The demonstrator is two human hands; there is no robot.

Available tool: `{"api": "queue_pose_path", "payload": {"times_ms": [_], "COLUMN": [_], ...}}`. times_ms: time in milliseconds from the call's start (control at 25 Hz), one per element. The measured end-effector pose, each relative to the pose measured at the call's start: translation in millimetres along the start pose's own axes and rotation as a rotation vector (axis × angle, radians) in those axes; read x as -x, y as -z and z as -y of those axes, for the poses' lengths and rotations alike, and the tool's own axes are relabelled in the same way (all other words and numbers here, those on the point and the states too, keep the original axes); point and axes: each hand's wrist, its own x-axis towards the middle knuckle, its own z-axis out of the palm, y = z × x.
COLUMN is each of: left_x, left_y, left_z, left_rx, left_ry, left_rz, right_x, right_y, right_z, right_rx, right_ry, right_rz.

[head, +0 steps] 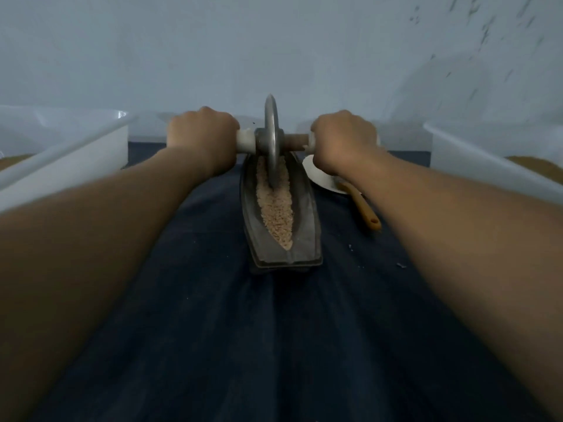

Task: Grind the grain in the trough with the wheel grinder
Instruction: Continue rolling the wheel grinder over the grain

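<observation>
Both hands, left hand [202,134] and right hand [342,141], clench the axle of the grey metal wheel grinder [272,141], standing at 12 o'clock in the dark boat-shaped trough [307,220] of pale grain [275,208].

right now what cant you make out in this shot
Head view only:
- Far end of the trough: hidden behind the wheel.
- Handle ends: wrapped by the left hand and right hand.
- Spoon bowl and plate: covered by the right forearm.
- Both bins: cut off by frame edges.
</observation>
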Motion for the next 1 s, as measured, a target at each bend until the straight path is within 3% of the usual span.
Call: {"api": "queue_pose_path", "payload": {"times_ms": [120, 320, 400, 560, 720, 760, 920, 1000], "left_x": [15.4, 81.2, 72.5, 16.7, 9.5, 23.7, 75.8, 72.1], "left_y": [5.9, 22.5, 14.8, -3.0, 7.6, 7.7, 19.4, 15.3], "left_z": [3.0, 26.5, 22.1, -2.8, -3.1, 1.6, 23.2, 20.5], "left_rx": [-0.046, -0.029, -0.085, -0.076, -0.048, -0.052, 0.01, -0.055], "left_ry": [-0.058, -0.236, -0.229, -0.054, -0.079, -0.114, -0.27, -0.26], "left_rz": [-0.002, -0.312, -0.281, -0.092, -0.013, -0.046, -0.312, -0.317], "right_x": [14.1, 89.8, 80.6, 14.9, 11.8, 27.4, 86.2, 80.9], "right_y": [-1.5, 18.3, 12.4, -7.3, -1.9, -0.3, 17.6, 16.2], "right_z": [-8.9, -31.2, -27.8, -4.6, -5.1, -11.8, -25.8, -19.2], "right_rx": [0.04, 0.121, 0.117, 0.045, -0.01, 0.027, 0.18, 0.169], "right_ry": [0.039, 0.278, 0.237, 0.04, 0.051, 0.096, 0.233, 0.203], "right_rz": [0.06, -0.315, -0.238, -0.026, 0.075, 0.061, -0.277, -0.187]}}
